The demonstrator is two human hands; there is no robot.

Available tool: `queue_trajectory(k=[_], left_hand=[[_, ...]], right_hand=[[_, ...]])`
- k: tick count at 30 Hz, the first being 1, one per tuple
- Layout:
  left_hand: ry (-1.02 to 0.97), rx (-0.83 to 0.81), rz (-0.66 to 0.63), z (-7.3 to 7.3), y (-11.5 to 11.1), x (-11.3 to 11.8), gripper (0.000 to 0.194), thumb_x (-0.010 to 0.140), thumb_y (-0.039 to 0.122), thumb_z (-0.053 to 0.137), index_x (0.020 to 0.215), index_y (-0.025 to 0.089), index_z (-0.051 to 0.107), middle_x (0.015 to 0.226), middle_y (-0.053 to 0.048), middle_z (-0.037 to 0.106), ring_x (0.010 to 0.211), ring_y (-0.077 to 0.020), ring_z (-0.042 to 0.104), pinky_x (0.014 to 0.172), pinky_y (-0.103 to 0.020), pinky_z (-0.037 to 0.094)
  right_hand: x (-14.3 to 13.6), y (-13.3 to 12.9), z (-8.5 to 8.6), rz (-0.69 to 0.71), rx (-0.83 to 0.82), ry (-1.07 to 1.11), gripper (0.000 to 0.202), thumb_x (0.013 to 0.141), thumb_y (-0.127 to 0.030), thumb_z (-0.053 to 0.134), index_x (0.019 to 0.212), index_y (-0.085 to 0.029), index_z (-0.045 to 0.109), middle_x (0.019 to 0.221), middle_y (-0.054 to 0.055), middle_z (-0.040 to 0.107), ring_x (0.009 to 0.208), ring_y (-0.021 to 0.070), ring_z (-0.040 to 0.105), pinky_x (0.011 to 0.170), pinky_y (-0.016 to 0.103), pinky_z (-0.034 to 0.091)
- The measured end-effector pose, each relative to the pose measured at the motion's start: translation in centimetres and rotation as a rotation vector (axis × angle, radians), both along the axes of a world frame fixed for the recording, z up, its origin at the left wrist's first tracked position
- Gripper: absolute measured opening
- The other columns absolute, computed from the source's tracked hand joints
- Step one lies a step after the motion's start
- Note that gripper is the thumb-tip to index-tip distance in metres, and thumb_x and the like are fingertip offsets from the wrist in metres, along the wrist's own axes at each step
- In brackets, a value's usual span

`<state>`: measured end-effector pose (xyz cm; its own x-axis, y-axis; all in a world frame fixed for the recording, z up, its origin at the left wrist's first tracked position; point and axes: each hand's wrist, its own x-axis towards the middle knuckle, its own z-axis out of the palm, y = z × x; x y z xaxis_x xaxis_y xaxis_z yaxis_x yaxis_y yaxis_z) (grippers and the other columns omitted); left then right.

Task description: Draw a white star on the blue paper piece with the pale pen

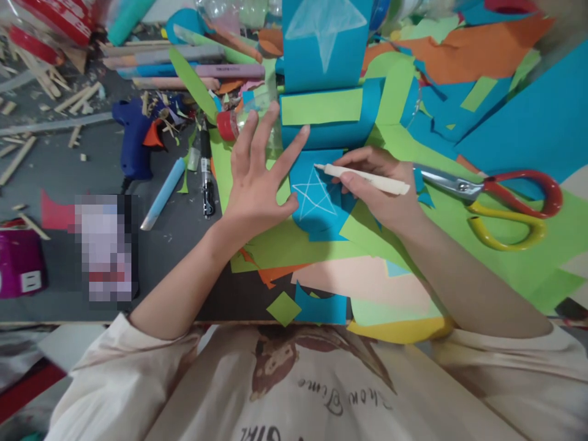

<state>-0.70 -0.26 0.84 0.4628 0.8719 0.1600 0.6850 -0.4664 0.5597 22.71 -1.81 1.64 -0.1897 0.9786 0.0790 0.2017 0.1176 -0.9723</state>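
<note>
My right hand [379, 184] grips a white marker [374, 179], its tip touching the top point of a star outline in white lines. The star is on a small blue paper piece [324, 220] lying over green paper. Fingers spread, my left hand [261, 165] rests at the left of this piece, its thumb by the piece's edge. The left forefinger reaches to a green paper strip [321, 107] on a blue paper-wrapped form. Above it stands blue paper [321, 55] with a filled whitish star. Red-and-yellow-handled scissors [478, 187] lie right of my right hand.
A blue glue gun [135, 138], a light blue marker [163, 193] and a black pen [206, 171] lie at left among wood bits. Several markers [184, 67] and a red-capped plastic bottle [248, 125] are farther back. Orange, green and blue paper scraps [487, 49] cover the right.
</note>
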Motion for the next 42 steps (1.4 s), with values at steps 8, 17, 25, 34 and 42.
queue_trajectory(k=[8, 17, 25, 34, 42], left_hand=[[0.002, 0.014, -0.010, -0.11, 0.00, -0.06, 0.074, 0.087, 0.047, 0.060, 0.154, 0.043, 0.029, 0.167, 0.009, 0.016, 0.154, -0.0336, -0.014, 0.127, -0.058, -0.004], [0.006, 0.001, -0.013, -0.03, 0.12, -0.14, 0.072, 0.088, 0.045, 0.058, 0.154, 0.044, 0.030, 0.168, 0.010, 0.011, 0.154, -0.0359, -0.012, 0.127, -0.058, -0.004], [0.006, 0.003, -0.008, -0.06, 0.07, -0.03, 0.075, 0.086, 0.046, 0.060, 0.154, 0.044, 0.029, 0.167, 0.010, 0.013, 0.154, -0.0355, -0.012, 0.126, -0.059, -0.004], [0.027, 0.008, -0.006, 0.08, 0.11, -0.06, 0.073, 0.087, 0.043, 0.059, 0.154, 0.043, 0.030, 0.168, 0.008, 0.012, 0.155, -0.0364, -0.009, 0.126, -0.058, -0.005], [0.008, 0.004, -0.009, -0.04, 0.14, -0.11, 0.076, 0.084, 0.048, 0.062, 0.154, 0.043, 0.030, 0.167, 0.008, 0.016, 0.155, -0.0356, -0.010, 0.127, -0.058, -0.003]], right_hand=[[0.13, -0.13, 0.00, 0.051, 0.002, -0.082, 0.022, 0.086, -0.044, 0.068, 0.092, -0.024, 0.075, 0.077, 0.002, 0.072, 0.061, 0.0150, 0.060, 0.052, 0.029, 0.046], [0.02, 0.00, 0.67, 0.127, 0.015, -0.136, 0.018, 0.084, -0.039, 0.070, 0.087, -0.022, 0.074, 0.075, 0.001, 0.072, 0.057, 0.0129, 0.058, 0.050, 0.027, 0.045], [0.13, -0.24, 0.14, 0.043, 0.024, -0.128, 0.026, 0.089, -0.048, 0.065, 0.096, -0.024, 0.074, 0.079, 0.002, 0.072, 0.063, 0.0147, 0.060, 0.054, 0.029, 0.047], [0.03, -0.14, 0.44, 0.060, 0.014, -0.109, 0.021, 0.085, -0.046, 0.070, 0.090, -0.025, 0.073, 0.074, 0.001, 0.070, 0.058, 0.0143, 0.057, 0.052, 0.029, 0.045], [0.02, -0.17, 0.45, 0.062, 0.018, -0.133, 0.020, 0.085, -0.045, 0.069, 0.090, -0.026, 0.074, 0.076, 0.002, 0.072, 0.059, 0.0148, 0.058, 0.051, 0.030, 0.046]])
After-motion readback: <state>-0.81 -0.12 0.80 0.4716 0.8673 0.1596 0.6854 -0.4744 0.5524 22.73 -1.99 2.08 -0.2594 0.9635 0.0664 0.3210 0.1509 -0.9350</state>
